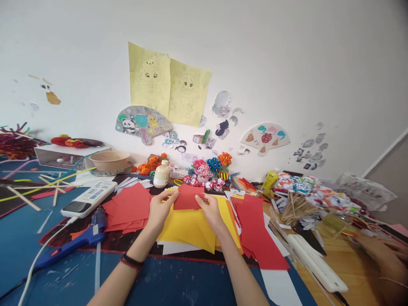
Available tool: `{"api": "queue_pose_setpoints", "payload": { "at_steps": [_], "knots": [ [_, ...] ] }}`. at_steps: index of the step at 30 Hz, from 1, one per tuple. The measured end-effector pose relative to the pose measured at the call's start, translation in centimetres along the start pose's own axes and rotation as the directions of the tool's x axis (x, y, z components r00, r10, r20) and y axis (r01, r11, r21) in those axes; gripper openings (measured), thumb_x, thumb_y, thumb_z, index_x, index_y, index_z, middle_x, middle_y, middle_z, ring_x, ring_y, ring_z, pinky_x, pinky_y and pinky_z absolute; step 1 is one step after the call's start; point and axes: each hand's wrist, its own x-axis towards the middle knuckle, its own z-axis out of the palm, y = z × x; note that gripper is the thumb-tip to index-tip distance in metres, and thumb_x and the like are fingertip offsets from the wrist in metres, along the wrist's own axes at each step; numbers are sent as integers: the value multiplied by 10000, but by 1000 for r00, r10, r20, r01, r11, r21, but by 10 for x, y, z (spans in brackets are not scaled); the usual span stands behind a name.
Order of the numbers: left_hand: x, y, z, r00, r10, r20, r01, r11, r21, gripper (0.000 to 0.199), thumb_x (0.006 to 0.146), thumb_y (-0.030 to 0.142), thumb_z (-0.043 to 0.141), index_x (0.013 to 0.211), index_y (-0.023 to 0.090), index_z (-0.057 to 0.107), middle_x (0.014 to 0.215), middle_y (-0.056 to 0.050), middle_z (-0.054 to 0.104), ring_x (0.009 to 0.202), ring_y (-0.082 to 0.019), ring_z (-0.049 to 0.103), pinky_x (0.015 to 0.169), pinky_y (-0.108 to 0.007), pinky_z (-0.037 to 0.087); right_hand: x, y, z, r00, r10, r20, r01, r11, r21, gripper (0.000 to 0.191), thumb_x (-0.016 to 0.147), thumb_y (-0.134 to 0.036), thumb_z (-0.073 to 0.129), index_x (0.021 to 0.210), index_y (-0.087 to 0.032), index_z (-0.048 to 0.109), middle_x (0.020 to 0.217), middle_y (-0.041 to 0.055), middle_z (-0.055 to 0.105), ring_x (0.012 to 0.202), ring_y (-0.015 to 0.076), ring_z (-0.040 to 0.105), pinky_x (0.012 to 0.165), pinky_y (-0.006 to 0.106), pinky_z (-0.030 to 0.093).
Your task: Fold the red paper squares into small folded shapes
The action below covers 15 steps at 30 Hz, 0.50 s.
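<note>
A small red sheet of paper (188, 199) is held up between my two hands, over a pile of yellow paper (188, 227). My left hand (162, 206) pinches its left edge, and my right hand (208, 207) pinches the right edge. Just left of my left hand lies a stack of red paper pieces (130, 208). More red paper (259, 231) lies in a long stack to the right, partly over white sheets. A cream bottle (161, 174) stands behind my left hand.
On the left are a blue glue gun (75, 246), a white power strip (89, 199) and a bowl (110, 161). Behind stand small craft flowers (213, 166). At right are wrapped sticks (293, 208), another power strip (315, 263) and another person's hand (379, 250).
</note>
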Motion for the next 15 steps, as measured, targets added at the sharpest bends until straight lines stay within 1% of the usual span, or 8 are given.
{"api": "queue_pose_setpoints", "payload": {
  "at_steps": [2,3,4,6,8,11,13,15],
  "knots": [
    [-1,7,-4,983,51,175,-84,978,190,258,715,397,604,688,162,708,746,-34,712,680,-169,574,656,-270,426,-1,0,-1,999,-4,-44,2,999,-45,389,794,-538,576,743,-155,622,674,16,579,678,177,525,612,266,416],
    [-2,10,-6,959,69,273,-140,958,249,256,727,382,582,655,164,695,708,-29,700,656,-164,559,639,-268,415,-2,-1,-2,998,-13,-53,9,997,-77,387,796,-537,573,710,-161,604,650,6,554,654,167,501,595,259,396],
    [-3,12,-6,930,86,357,-194,940,280,263,740,372,558,645,164,687,688,-27,690,643,-161,548,626,-265,406,-2,-2,-3,999,-24,-47,18,994,-106,385,801,-531,569,675,-167,580,629,-5,527,629,156,474,579,252,374],
    [-5,13,-4,881,128,455,-282,915,288,284,772,360,504,661,162,675,670,-25,667,633,-153,526,611,-256,390,-5,-6,-2,999,-42,5,42,989,-141,387,820,-508,556,625,-176,524,607,-22,475,592,133,419,553,240,332],
    [-8,11,1,866,163,473,-325,903,283,296,792,341,460,636,159,635,624,-7,616,612,-136,489,598,-244,370,-7,-9,3,996,-50,78,61,988,-144,384,839,-483,539,610,-181,483,597,-33,433,572,119,378,536,233,299],
    [-10,4,10,861,160,482,-320,908,270,296,790,298,419,545,164,516,540,33,485,567,-111,418,566,-228,325,-9,-12,9,988,-60,145,82,986,-147,380,852,-458,528,600,-182,461,589,-36,402,567,114,352,529,231,274],
    [-11,1,12,862,142,487,-296,921,254,283,776,273,400,518,169,451,518,45,413,541,-100,376,533,-223,285,-9,-14,9,987,-73,140,95,983,-156,384,851,-451,532,589,-179,458,586,-35,396,573,115,353,537,234,274],
    [-12,1,12,860,127,494,-274,932,236,263,762,254,390,514,173,426,512,49,385,525,-95,358,514,-223,261,-7,-15,4,994,-85,72,95,983,-159,388,847,-456,534,586,-178,462,584,-34,398,577,119,358,543,237,281]
  ]
}}
